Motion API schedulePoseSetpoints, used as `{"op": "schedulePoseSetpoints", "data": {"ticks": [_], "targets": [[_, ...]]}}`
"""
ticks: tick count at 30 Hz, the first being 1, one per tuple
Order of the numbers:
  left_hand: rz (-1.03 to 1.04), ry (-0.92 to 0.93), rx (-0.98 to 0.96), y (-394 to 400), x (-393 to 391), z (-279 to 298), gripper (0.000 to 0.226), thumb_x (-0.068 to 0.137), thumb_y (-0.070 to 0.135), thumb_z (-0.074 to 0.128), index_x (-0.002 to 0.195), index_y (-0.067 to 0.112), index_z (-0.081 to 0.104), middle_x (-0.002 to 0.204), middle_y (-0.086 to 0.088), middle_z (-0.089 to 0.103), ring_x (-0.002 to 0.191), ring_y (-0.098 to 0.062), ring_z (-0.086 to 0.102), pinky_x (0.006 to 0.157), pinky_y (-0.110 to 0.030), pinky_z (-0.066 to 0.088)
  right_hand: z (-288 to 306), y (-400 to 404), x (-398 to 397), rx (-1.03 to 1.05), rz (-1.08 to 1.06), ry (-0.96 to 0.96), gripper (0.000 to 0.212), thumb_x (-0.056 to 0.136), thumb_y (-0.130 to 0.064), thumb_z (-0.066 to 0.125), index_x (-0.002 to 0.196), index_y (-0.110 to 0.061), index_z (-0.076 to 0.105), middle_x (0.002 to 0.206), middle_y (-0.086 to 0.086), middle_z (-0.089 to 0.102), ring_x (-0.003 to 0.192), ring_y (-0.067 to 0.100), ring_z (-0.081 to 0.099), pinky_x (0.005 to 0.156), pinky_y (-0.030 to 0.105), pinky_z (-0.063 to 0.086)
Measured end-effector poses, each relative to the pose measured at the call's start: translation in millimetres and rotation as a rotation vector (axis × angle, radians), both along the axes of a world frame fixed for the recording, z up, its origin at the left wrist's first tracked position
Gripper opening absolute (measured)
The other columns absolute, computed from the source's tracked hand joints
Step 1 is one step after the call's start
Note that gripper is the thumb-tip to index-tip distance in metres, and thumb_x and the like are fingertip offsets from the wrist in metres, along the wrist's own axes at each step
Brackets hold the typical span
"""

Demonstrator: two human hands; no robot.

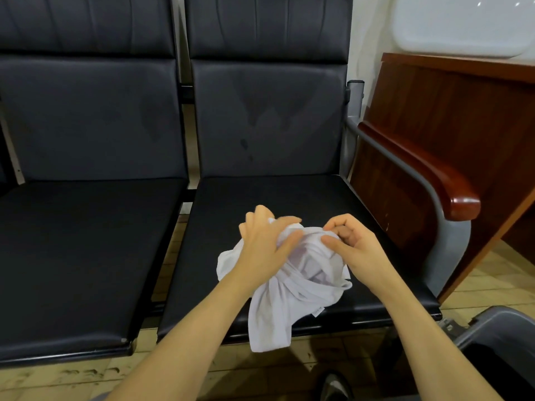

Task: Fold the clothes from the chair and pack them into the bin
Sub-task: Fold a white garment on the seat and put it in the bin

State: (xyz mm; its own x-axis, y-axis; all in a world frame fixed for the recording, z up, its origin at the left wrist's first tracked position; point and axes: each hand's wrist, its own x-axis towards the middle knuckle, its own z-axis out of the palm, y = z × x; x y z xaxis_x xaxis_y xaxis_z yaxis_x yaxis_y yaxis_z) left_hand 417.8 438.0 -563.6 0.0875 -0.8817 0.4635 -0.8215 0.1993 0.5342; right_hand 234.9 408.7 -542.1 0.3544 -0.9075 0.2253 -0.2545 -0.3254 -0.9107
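A crumpled white garment lies bunched on the front part of the right black chair seat, with one end hanging over the seat's front edge. My left hand grips the top of the bundle, thumb pressed into the cloth. My right hand pinches the fabric's upper right fold between thumb and curled fingers. The two hands sit close together over the garment. A grey bin with a dark inside stands on the floor at the lower right, only partly in view.
A second black seat adjoins on the left. The chair's wooden armrest on a grey metal frame runs along the right. A brown wooden desk stands behind it. A shoe tip shows on the wood-pattern floor.
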Motion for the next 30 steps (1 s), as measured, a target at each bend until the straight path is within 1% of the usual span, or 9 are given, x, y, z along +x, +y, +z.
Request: {"op": "schedulePoseSetpoints", "data": {"ticks": [4,7,9,11,13,16,23,27,30], "targets": [[-0.112,-0.029,0.093,0.0,-9.7,-1.3,0.025,0.091,0.057,0.044,0.108,0.049,0.060,0.088,0.018,0.024,0.086,-0.010,0.023,0.073,-0.026,0.017,-0.3,0.4,0.6,-0.070,0.015,-0.002,0.013,0.088,-0.005,0.061,0.092,-0.017,0.064,0.089,0.002,0.066,0.087,0.018,0.064,0.078,0.037,0.054],[-0.129,0.100,0.130,-1.4,-15.4,-3.7,0.014,0.090,0.049,0.054,0.096,0.041,0.065,0.088,0.017,0.026,0.090,-0.009,0.026,0.076,-0.015,0.018,-3.0,0.4,-3.9,-0.065,0.006,0.028,0.015,0.088,-0.005,0.061,0.091,-0.019,0.066,0.089,-0.004,0.065,0.086,0.007,0.062,0.076,0.026,0.050],[-0.144,0.140,0.162,-2.0,-20.6,-4.3,0.014,0.091,0.043,0.056,0.092,0.033,0.067,0.088,0.015,0.028,0.093,-0.011,0.030,0.077,-0.020,0.019,-6.7,0.0,-7.5,-0.081,-0.018,0.104,0.016,0.089,-0.010,0.062,0.091,-0.025,0.067,0.093,-0.011,0.063,0.093,0.004,0.057,0.083,0.027,0.046],[-0.119,0.177,0.186,-2.8,-24.4,-3.2,0.017,0.092,0.039,0.055,0.090,0.027,0.068,0.091,0.011,0.031,0.095,-0.012,0.032,0.078,-0.023,0.019,-9.8,1.0,-9.4,-0.172,-0.076,0.275,0.011,0.086,-0.025,0.067,0.092,-0.034,0.066,0.102,-0.019,0.053,0.103,0.004,0.044,0.095,0.024,0.031],[-0.081,0.228,0.201,-4.3,-24.6,-0.8,0.019,0.093,0.038,0.054,0.089,0.025,0.067,0.095,0.008,0.034,0.096,-0.012,0.033,0.079,-0.023,0.019,-10.9,3.1,-9.5,-0.268,-0.098,0.437,0.023,0.077,-0.037,0.074,0.096,-0.040,0.061,0.108,-0.021,0.041,0.105,0.002,0.032,0.091,0.019,0.017],[-0.083,0.246,0.217,-5.8,-23.4,3.2,0.020,0.093,0.038,0.053,0.089,0.024,0.066,0.096,0.009,0.035,0.099,-0.011,0.033,0.080,-0.022,0.020,-10.8,3.0,-6.2,-0.336,-0.087,0.516,0.030,0.076,-0.040,0.075,0.098,-0.042,0.054,0.104,-0.024,0.040,0.100,0.001,0.033,0.088,0.020,0.014],[-0.119,0.232,0.213,-3.1,-17.4,11.0,0.015,0.093,0.038,0.053,0.080,0.036,0.061,0.089,0.017,0.032,0.097,-0.011,0.033,0.079,-0.024,0.019,-9.4,-1.2,-4.1,-0.370,-0.130,0.378,0.002,0.086,-0.028,0.066,0.086,-0.028,0.068,0.086,-0.013,0.061,0.091,0.007,0.052,0.096,0.033,0.025],[-0.146,0.216,0.254,1.6,2.8,16.6,0.030,0.101,0.022,0.037,0.111,0.038,0.060,0.089,0.015,0.034,0.097,-0.011,0.036,0.087,-0.023,0.026,-5.4,1.0,-5.6,-0.307,-0.036,0.321,0.015,0.089,-0.027,0.061,0.098,-0.025,0.074,0.074,-0.023,0.060,0.081,0.000,0.053,0.091,0.040,0.039],[-0.148,0.221,0.328,6.4,28.8,17.2,0.040,0.101,0.014,0.033,0.135,0.029,0.048,0.094,0.013,0.037,0.103,-0.014,0.039,0.097,-0.025,0.034,-4.9,6.5,0.8,-0.227,-0.024,0.284,0.019,0.090,-0.027,0.060,0.105,-0.030,0.071,0.090,-0.018,0.068,0.090,0.005,0.059,0.092,0.037,0.045]]}}
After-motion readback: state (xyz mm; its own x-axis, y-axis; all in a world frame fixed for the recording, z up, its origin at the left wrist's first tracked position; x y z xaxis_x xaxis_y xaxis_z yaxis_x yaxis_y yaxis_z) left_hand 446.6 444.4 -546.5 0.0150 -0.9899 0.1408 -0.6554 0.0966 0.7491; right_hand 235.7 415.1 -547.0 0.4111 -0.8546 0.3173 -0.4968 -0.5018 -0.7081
